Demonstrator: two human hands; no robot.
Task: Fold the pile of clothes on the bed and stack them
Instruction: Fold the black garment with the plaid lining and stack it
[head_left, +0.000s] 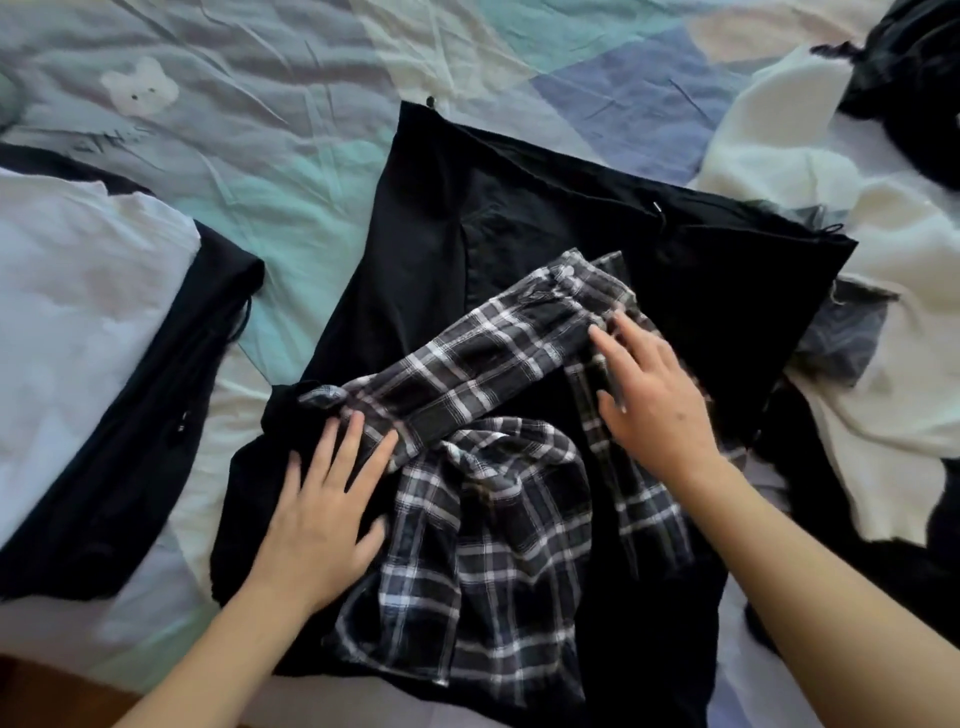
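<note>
Plaid shirt (483, 467) lies on black garment (519, 218), mid bed (260, 130). Folded sleeve runs lower-left to upper-right between hands. Left hand (322, 504) flat, fingers straight, pressing sleeve's lower end; right hand (654, 395) flat on upper end. Neither grip holds cloth. Shirt body bunched toward person, nearer left hand; likely needs flattening next.

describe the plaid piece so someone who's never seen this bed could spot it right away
Start at the big black garment spread flat mid-bed. On its near half lies the plaid garment, with the left hand and right hand flat on it. It is the only checked black, grey and white cloth; its neighbours are plain.
</note>
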